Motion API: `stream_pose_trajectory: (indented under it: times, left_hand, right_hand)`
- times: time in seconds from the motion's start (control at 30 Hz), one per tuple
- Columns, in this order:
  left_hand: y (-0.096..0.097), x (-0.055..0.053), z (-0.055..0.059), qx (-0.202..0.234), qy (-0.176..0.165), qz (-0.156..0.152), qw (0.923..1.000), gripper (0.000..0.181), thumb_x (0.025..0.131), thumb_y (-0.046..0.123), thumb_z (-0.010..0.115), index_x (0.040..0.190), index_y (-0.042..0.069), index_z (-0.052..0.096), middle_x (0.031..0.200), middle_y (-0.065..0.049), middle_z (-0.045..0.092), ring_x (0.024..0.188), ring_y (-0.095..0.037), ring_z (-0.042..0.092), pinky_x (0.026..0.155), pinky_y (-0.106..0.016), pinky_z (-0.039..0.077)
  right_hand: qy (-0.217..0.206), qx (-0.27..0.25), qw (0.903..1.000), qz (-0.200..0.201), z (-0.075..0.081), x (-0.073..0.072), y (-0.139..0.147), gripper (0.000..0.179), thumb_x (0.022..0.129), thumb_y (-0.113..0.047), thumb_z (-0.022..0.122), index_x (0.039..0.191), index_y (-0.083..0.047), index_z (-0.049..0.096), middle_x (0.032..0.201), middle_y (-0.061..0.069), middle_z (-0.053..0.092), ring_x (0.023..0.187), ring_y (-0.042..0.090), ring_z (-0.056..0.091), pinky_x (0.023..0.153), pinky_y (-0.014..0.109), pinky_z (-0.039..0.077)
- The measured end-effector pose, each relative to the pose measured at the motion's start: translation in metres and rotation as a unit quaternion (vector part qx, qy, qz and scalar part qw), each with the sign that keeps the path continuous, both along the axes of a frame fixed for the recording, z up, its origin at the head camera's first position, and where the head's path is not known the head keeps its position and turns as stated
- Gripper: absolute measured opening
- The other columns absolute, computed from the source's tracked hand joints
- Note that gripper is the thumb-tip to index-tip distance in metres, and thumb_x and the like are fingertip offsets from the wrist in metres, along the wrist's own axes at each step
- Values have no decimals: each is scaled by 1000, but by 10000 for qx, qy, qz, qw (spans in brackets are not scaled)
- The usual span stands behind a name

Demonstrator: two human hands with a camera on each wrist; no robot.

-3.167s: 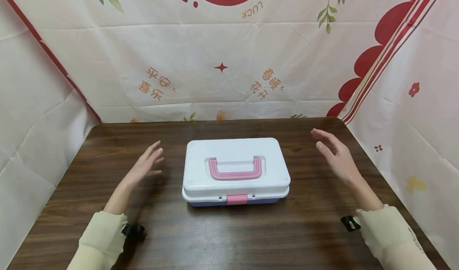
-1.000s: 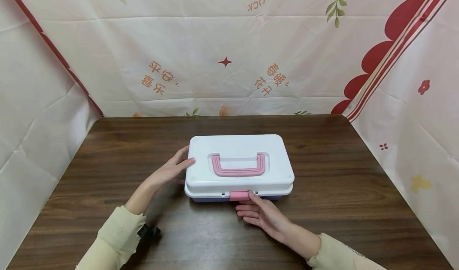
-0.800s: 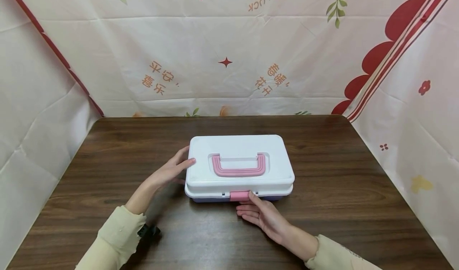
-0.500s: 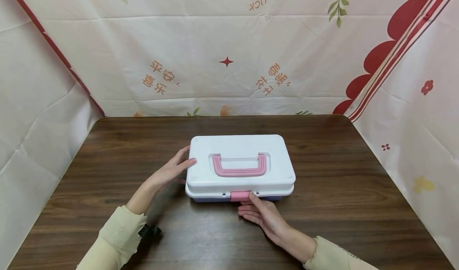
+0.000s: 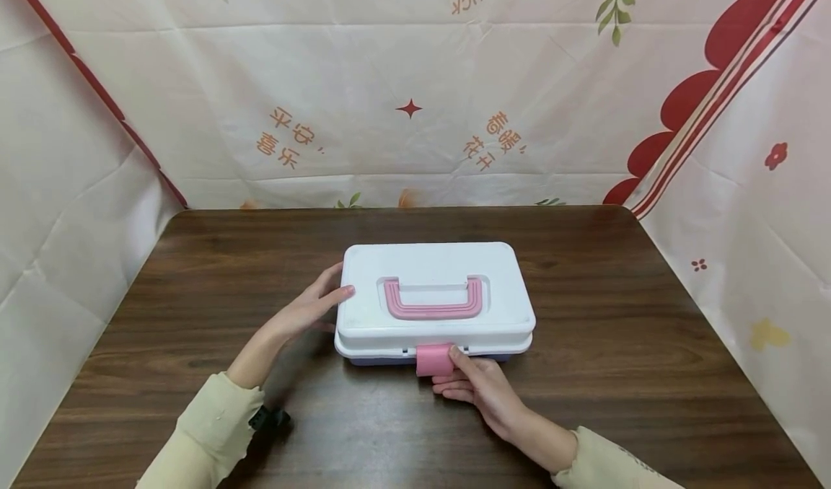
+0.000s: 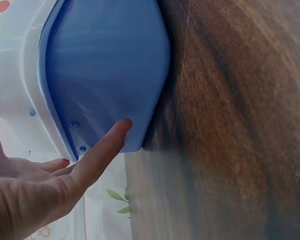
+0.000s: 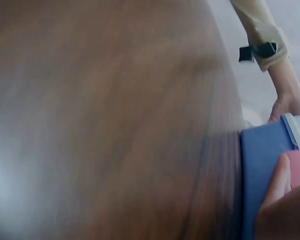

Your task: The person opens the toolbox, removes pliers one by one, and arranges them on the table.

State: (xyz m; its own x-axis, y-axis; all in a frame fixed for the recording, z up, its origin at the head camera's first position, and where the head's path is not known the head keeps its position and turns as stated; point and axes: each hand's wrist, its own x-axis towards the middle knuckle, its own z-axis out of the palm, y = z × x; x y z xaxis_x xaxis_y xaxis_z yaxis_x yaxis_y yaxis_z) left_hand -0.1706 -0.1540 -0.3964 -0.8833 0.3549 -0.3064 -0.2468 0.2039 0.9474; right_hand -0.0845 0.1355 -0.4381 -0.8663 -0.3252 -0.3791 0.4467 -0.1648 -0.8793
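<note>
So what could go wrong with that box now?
Maybe three things. The right hand holds the pink latch with its thumb near the edge, so it might slip off. The left hand touches just one end of the box, so the box could slide or turn on the table. And the left thumb lies on the white lid, so it may hold the lid down if someone lifts it.

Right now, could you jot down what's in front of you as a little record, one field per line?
Box: toolbox, standing on the table
Lid: white lid, down
Base: blue base
Handle: pink handle, lying flat on top
Latch: pink latch, at the front, angled outward
Left hand: left hand, touching the box's left end
Right hand: right hand, thumb on the latch
Table: brown table
Behind: patterned cloth
</note>
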Motion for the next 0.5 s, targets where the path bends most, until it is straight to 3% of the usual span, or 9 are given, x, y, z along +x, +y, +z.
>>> stream_pose_trajectory:
  times: [0.27, 0.5]
  left_hand:
    - [0, -1, 1, 2, 0, -28, 10000, 76, 85, 44, 53, 141, 19, 9, 137, -18, 20, 114, -35, 35, 76, -50, 45]
    - [-1, 0, 1, 50, 10, -68, 10000, 76, 85, 43, 53, 141, 19, 8, 138, -18, 18, 115, -35, 34, 75, -50, 45]
  right_hand:
    - [-275, 341, 9958, 808, 7, -6, 2, 70, 86, -50, 46, 114, 14, 47, 91, 21, 62, 84, 28, 61, 76, 37, 48]
    - [172, 524, 9860, 1571, 2, -9, 13, 53, 88, -26, 54, 118, 16, 43, 99, 21, 60, 90, 28, 59, 79, 37, 47]
